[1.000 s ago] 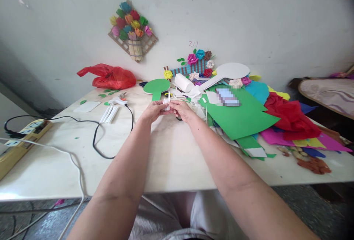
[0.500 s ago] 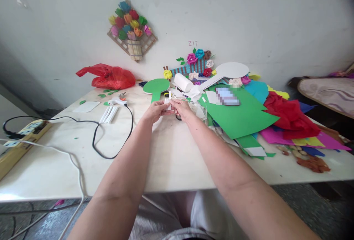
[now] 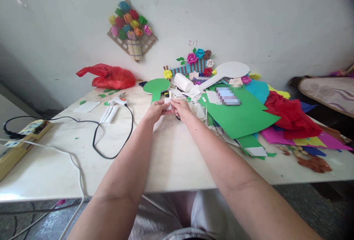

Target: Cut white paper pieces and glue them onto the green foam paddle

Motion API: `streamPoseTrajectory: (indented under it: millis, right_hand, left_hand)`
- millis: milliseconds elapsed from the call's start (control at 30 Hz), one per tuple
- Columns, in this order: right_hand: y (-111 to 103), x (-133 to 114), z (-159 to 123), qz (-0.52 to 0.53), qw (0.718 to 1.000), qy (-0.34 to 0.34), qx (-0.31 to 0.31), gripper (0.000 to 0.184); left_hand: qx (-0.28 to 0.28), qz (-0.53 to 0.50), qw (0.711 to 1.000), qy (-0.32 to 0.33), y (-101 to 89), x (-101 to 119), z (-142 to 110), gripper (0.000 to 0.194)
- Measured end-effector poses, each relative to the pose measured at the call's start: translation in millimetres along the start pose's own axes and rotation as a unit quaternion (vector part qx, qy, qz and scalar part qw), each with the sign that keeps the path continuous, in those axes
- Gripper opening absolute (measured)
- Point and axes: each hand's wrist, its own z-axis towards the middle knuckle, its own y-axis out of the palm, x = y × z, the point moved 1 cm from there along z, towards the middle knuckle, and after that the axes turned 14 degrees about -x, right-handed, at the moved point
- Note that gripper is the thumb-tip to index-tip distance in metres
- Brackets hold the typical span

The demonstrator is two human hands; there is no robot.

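My left hand (image 3: pixel 158 110) and my right hand (image 3: pixel 180 108) meet above the middle of the table, fingers pinched together on a small white paper piece (image 3: pixel 168 101). Most of that piece is hidden by the fingers, so its full shape cannot be made out. Just behind the hands lies a green round paper shape with a stem (image 3: pixel 156 86). A white paper roll (image 3: pixel 183 82) rests beyond my right hand, among white paper scraps (image 3: pixel 199 111). Part of a dark ring-like handle (image 3: pixel 178 117) shows beneath my right hand.
On the left are a glue gun (image 3: pixel 117 101) with a black cord, white sticks (image 3: pixel 109 115), a red plastic bag (image 3: pixel 113 77) and a power strip (image 3: pixel 24 140). Green sheets (image 3: pixel 235 118), a phone (image 3: pixel 228 96) and red crepe paper (image 3: pixel 293 116) cover the right side.
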Motion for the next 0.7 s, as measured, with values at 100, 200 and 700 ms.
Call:
streamPoseTrajectory:
  millis: [100,200,700]
  right_hand:
    - [-0.5,-0.6,-0.6,-0.009,1.0,-0.004,-0.002,0.016]
    - [0.2,-1.1,-1.6,-0.015,1.0,-0.004,-0.01,0.017]
    - [-28.7,-39.4,-12.5,-0.678,0.717,0.159,-0.031,0.025]
  left_hand:
    - [-0.003,0.008,1.0,0.007,-0.9,-1.2,0.4,0.019]
    - [-0.011,0.021,1.0,0.013,-2.3,-2.3,0.3,0.022]
    - [0.084,0.081,0.993,-0.029,-6.1,2.3,-3.0,0.012]
